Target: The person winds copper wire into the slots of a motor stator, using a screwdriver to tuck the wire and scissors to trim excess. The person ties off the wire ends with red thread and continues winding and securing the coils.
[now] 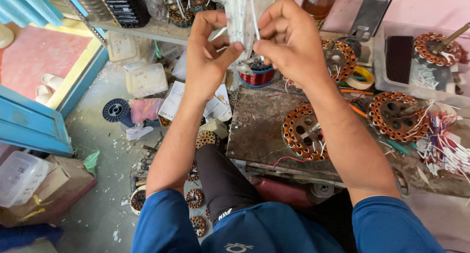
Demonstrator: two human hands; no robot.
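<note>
— Four copper-wound stators sit on or by the workbench [254, 130], as far as I can count: one stator [304, 132] near the middle of the worn grey top, a second [396, 116] to the right with a bundle of white, red and blue leads [443, 143] beside it, a third [340, 57] behind the right wrist, and one in the clear tray [421, 81] at the far right.

— And the room around it?

— A dusty concrete floor [107, 184] littered with white scraps, more small stators by the person's knee, a black spool [116, 110], a white plastic box [147, 79], a cardboard box [54, 189] at the lower left and a blue painted frame [29, 125]. A spool of red wire [258, 77] stands at the bench's back edge, with a brown bottle [319, 0] behind it.

— The hands?

— Both are raised above the bench, close together. The left hand [208, 52] pinches a bundle of white sleeving [241, 18] between thumb and fingers; the right hand [289, 40] is curled shut on thin strands of the same bundle, fingertips nearly meeting the left thumb.

— Where is that bundle?

— Held upright in the air, right above the red spool, touching neither bench nor stators.
</note>
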